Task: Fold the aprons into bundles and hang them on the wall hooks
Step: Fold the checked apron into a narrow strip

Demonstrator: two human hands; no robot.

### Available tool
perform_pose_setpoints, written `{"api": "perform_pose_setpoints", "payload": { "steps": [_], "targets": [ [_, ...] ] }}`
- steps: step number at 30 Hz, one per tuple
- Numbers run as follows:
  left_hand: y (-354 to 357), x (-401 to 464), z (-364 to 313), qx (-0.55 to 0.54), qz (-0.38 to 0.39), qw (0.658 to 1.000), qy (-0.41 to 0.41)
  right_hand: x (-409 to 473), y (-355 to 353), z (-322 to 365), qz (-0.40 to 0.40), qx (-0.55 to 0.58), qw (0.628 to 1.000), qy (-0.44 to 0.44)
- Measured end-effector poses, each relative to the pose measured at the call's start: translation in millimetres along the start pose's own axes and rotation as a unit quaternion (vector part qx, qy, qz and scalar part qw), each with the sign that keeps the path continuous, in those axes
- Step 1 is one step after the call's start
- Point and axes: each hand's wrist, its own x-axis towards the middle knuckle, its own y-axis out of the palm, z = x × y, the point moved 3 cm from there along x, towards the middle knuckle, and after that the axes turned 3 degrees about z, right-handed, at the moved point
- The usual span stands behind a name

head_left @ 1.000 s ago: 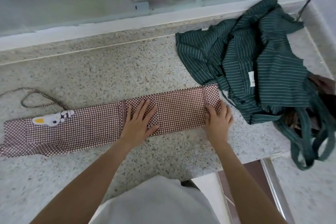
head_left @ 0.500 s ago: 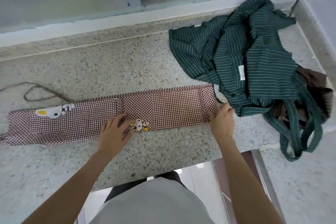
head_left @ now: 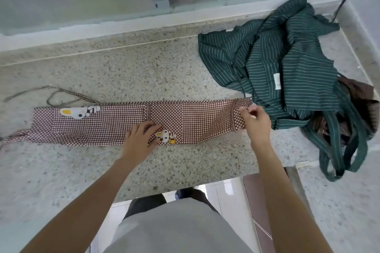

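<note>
Lying under both hands: folded checked apron (head_left: 115, 125).

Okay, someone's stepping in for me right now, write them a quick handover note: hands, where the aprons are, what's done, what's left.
Left hand: flat, pressing the middle of the checked apron.
Right hand: pinching that apron's right end.
Checked apron: folded into a long strip on the stone counter, its ties trailing at the left end.
Green striped apron: crumpled at the counter's right, straps hanging over the edge, brown cloth under it.
Done: lengthwise folds on the checked one.
Left: bundle it, fold the green one, hang both. No hooks in view.
</note>
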Motion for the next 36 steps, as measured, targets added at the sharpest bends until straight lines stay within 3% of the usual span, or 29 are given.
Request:
{"api": "perform_pose_setpoints", "payload": {
  "steps": [3,6,7,9,11,14,18,21,26,32,34,36],
  "targets": [
    [-12.3,7.0,0.7,-0.143,0.017,0.99,-0.013,-14.0,29.5,50.9,0.04,0.068,0.994,-0.078],
    [-39.7,-2.0,21.0,-0.328,-0.03,0.939,-0.097,-42.5,80.9,99.9,0.084,0.058,0.981,-0.164],
    [-54.1,-10.2,35.2,-0.408,-0.055,0.901,-0.138,-55.6,105.0,114.3,0.1,0.048,0.974,-0.196],
    [-79.8,-24.1,58.0,-0.575,-0.085,0.789,-0.199,-82.8,149.8,135.4,0.129,0.008,0.955,-0.266],
    [-101.4,-42.5,91.7,-0.666,-0.085,0.702,-0.239,-116.4,207.7,146.9,0.18,-0.04,0.926,-0.329],
    [-111.1,-60.3,134.1,-0.684,-0.057,0.663,-0.299,-153.2,288.0,135.7,0.253,-0.128,0.888,-0.363],
    [-96.6,-64.7,174.5,-0.658,0.009,0.658,-0.366,-174.0,357.7,102.4,0.308,-0.251,0.859,-0.324],
    [-87.0,-57.9,188.8,-0.628,0.076,0.686,-0.358,-177.9,372.1,91.6,0.316,-0.299,0.846,-0.308],
    [-76.0,-47.9,198.9,-0.613,0.085,0.702,-0.352,-180.2,371.9,81.2,0.316,-0.318,0.835,-0.319],
    [-75.5,-40.5,198.2,-0.571,0.083,0.762,-0.294,-191.9,368.6,84.7,0.288,-0.332,0.824,-0.357],
    [-75.9,-39.0,198.7,-0.563,0.057,0.775,-0.282,-196.2,352.1,87.3,0.211,-0.318,0.818,-0.43],
    [-76.7,-37.6,203.6,-0.54,0.032,0.791,-0.284,-195.6,322.5,83.3,0.06,-0.29,0.841,-0.452]
  ]
}}
